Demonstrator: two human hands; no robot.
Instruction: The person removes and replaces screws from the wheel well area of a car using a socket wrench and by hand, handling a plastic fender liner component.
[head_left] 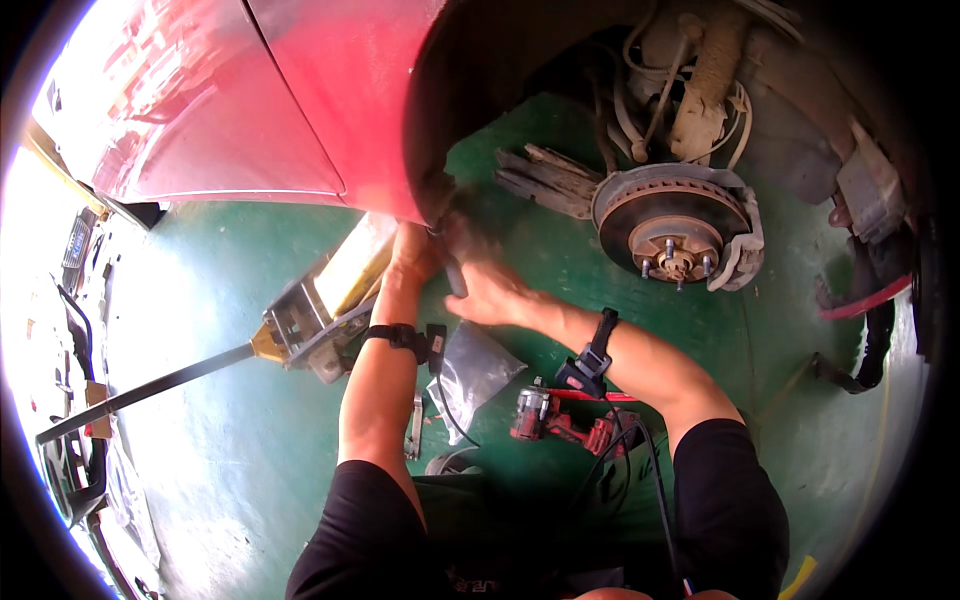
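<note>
My left hand [412,252] reaches up to the lower rear edge of the red car panel [350,130], beside the wheel arch. Its fingers are hidden by the panel edge and blur. Close to it, on the right, my right hand [487,288] is closed around a dark, slim handle [455,276]. The upper end of this tool is smeared by motion near the arch edge, so its kind cannot be made out. A yellow and grey floor jack [330,295] stands under the sill, left of my left forearm.
A rusty brake disc [665,225] hangs exposed in the wheel arch, with a strut [710,90] above. On the green floor lie a clear plastic bag [475,365] and a red cordless impact wrench [575,425]. The jack's long handle [150,390] extends left.
</note>
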